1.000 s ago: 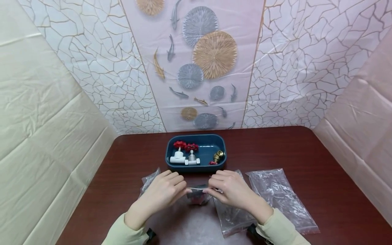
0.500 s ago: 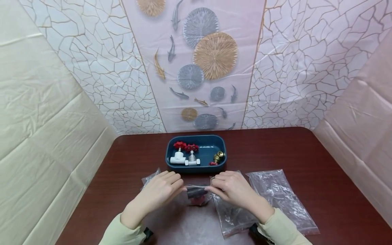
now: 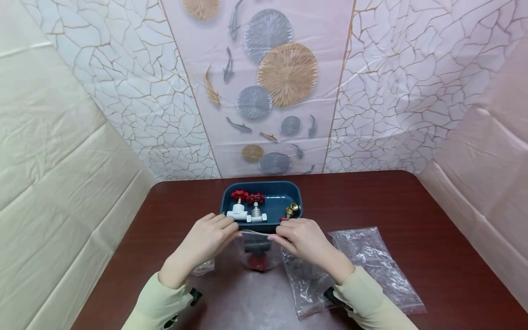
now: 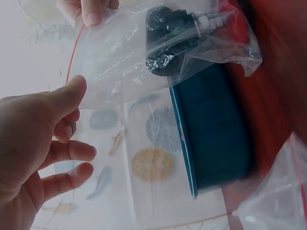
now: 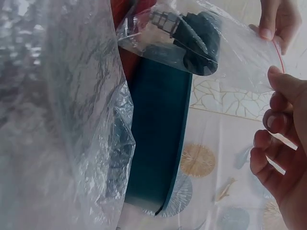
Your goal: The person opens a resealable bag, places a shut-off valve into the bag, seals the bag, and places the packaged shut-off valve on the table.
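Left hand [image 3: 206, 240] and right hand [image 3: 304, 240], each grip a closed thumb-and-finger pinch, hold the mouth of a clear bag [image 3: 242, 257] over the desk [image 3: 350, 197], the tray [image 3: 272, 228] between it and the far edge! Wrist views catch a red seal line [image 4: 73, 56] and the bagged valve's [image 4: 168, 38] metal neck [image 4: 211, 22]; the head view loses both. The red handle [image 4: 238, 24] is cut off up top.

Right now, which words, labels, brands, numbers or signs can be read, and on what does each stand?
None can be read.
Held clear bag: red line along its mouth, no lettering.
Black fitting inside it: nothing legible.
White valve, silver valve, brass valve: any marking too small to read.
Blue tray: no text visible.
Backdrop: a printed fish-and-disc pattern, no letters.
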